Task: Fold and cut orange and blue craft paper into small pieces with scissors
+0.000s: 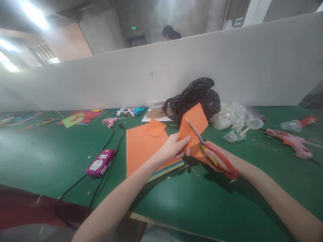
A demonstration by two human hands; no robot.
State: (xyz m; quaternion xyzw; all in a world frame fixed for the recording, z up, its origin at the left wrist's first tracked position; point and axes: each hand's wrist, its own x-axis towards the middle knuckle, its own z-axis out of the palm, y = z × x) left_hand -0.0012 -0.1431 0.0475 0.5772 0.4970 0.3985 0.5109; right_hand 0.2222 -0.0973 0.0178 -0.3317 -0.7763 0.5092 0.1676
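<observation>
Green tabletop (171, 205) bears a purple plastic power strip (101, 163), then an orange-topped paper stack (141, 149); above its right side, my left hand (174, 146) pinches an angular orange paper piece (196, 116), my right hand (213, 156) clamped around red-and-yellow-handled metal scissors (222, 158) against it.

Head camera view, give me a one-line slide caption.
Left hand holds orange paper, right hand holds scissors across it, over a green table.

The orange paper (196, 117) hides one blade of the scissors (225, 161) and some fingers of the left hand (174, 146); a partition (113, 79) at twelve o'clock covers a person (167, 32) below the head; pixelation obscures something purple (253, 113) at three; items (27, 116) at nine are too blurred to tell.
</observation>
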